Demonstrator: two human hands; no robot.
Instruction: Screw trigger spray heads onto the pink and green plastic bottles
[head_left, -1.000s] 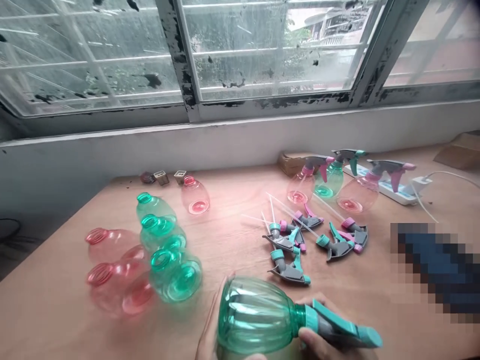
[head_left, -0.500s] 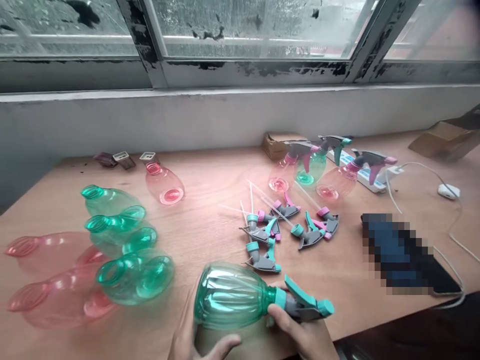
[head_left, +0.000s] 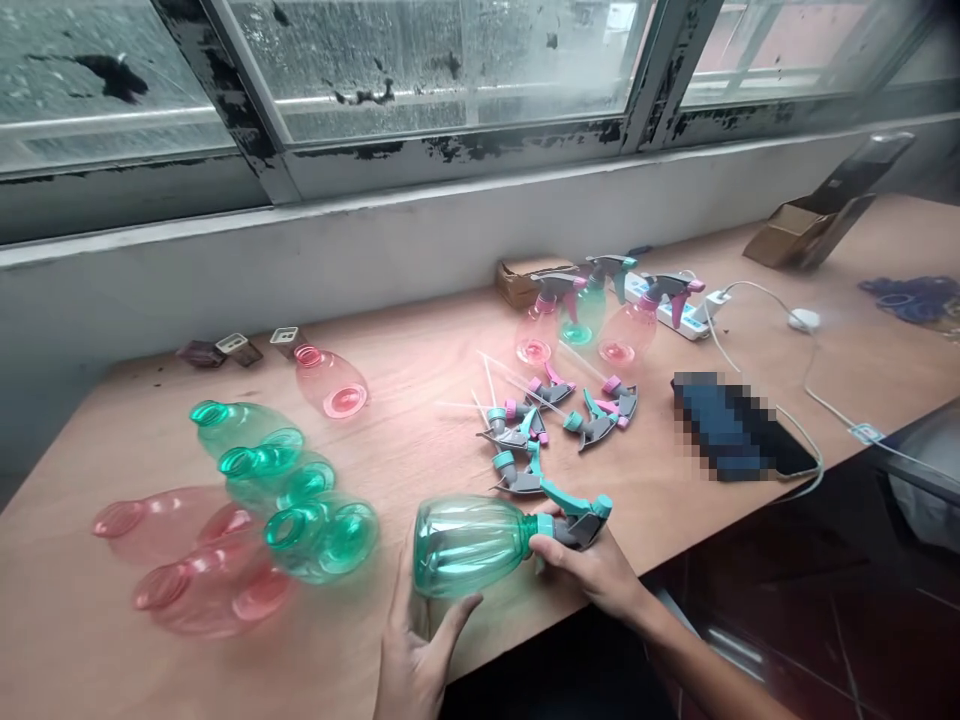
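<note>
A green spray bottle (head_left: pixel 469 548) lies sideways above the table's front edge, its teal-and-grey trigger head (head_left: pixel 574 518) on the neck and pointing right. My left hand (head_left: pixel 424 630) holds the bottle round its base end, thumb in front and fingers mostly hidden behind it. At the neck, my right hand (head_left: pixel 589 568) grips the teal collar between thumb and fingers. Just beyond the bottle lie several loose trigger heads with thin tubes, among them a teal one (head_left: pixel 517 470) and a pink one (head_left: pixel 551 388).
Headless green bottles (head_left: pixel 322 540) and pink bottles (head_left: pixel 214 590) lie at the left, with another pink bottle (head_left: pixel 330 382) farther back. Fitted spray bottles (head_left: pixel 628 330) stand near a power strip (head_left: pixel 667 310). A phone (head_left: pixel 739 425) with a cable lies on the right.
The view has swung to the right and tilted, so the table's right side shows more. Both hands still hold the green spray bottle.
</note>
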